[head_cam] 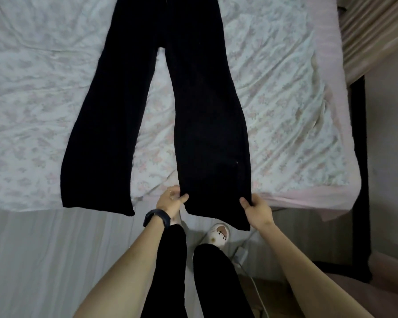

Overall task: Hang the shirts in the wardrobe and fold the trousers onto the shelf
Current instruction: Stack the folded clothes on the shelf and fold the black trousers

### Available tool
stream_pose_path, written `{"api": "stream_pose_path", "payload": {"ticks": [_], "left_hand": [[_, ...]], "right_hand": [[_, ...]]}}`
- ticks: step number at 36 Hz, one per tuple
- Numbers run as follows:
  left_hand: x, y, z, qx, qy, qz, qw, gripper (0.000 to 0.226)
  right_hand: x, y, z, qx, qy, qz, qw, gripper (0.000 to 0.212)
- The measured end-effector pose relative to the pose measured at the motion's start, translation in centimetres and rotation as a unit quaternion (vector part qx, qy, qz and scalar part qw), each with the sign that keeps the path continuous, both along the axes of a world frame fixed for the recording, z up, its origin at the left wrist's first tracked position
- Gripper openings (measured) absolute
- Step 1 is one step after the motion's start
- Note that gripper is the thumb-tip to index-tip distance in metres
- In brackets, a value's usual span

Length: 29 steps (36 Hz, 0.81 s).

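While left hand and right hand pinch one hem at the bed's near edge, trousers run lengthwise away; free leg lies left.

Your black trousers lie flat on the floral sheet, legs spread toward you. Your left hand and right hand pinch the two corners of the right leg's hem at the bed's edge. A white slipper shows below.
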<state>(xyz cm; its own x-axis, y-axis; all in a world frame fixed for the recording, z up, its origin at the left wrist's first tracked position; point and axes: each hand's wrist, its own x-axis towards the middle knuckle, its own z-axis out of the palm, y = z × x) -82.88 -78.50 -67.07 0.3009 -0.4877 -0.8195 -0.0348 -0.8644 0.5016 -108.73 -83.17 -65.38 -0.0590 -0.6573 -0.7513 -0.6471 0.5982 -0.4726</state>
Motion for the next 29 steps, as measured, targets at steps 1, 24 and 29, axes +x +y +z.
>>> {"api": "stream_pose_path", "payload": {"ticks": [1, 24, 29], "left_hand": [[0.0, 0.0, 0.1, -0.004, 0.005, 0.005, 1.0, 0.017], [-3.0, 1.5, 2.5, -0.088, -0.239, -0.173, 0.951, 0.04], [-7.5, -2.4, 5.5, -0.104, -0.247, -0.197, 0.943, 0.039]], "right_hand": [[-0.1, 0.1, 0.2, -0.004, -0.002, -0.004, 1.0, 0.022], [1.1, -0.8, 1.5, -0.004, 0.056, 0.059, 0.997, 0.046], [2.3, -7.0, 4.7, -0.083, 0.044, 0.065, 0.993, 0.044]]}}
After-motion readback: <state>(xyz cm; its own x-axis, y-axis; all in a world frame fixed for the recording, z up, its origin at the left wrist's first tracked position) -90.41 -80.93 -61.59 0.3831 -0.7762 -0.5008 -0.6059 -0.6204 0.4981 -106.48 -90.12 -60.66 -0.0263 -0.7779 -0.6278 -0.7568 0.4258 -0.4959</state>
